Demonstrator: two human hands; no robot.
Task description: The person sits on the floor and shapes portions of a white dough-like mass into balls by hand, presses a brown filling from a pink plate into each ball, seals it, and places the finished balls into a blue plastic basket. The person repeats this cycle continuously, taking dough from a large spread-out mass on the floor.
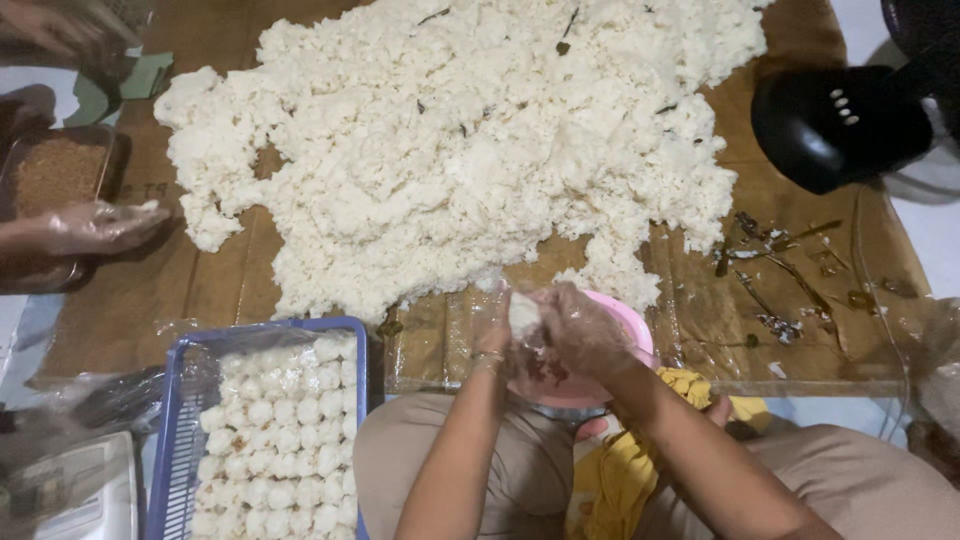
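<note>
My left hand point(497, 330) and my right hand point(580, 335), both in thin clear plastic gloves, are pressed together around a small white lump of rice point(523, 312). They hover over a pink bowl point(632, 322) with a dark reddish filling, which sits between my knees. A large heap of white cooked rice point(470, 130) is spread on brown cardboard just beyond my hands. A blue basket point(180, 400) at my left holds several shaped white rice balls point(280, 440).
Another person's gloved hand point(95, 225) reaches in at the left beside a metal tray of brown crumbs point(55, 170). A black fan base point(835, 120) stands at the upper right. Dark leaf scraps point(775, 270) lie on the cardboard at right. A yellow cloth point(620, 470) rests on my lap.
</note>
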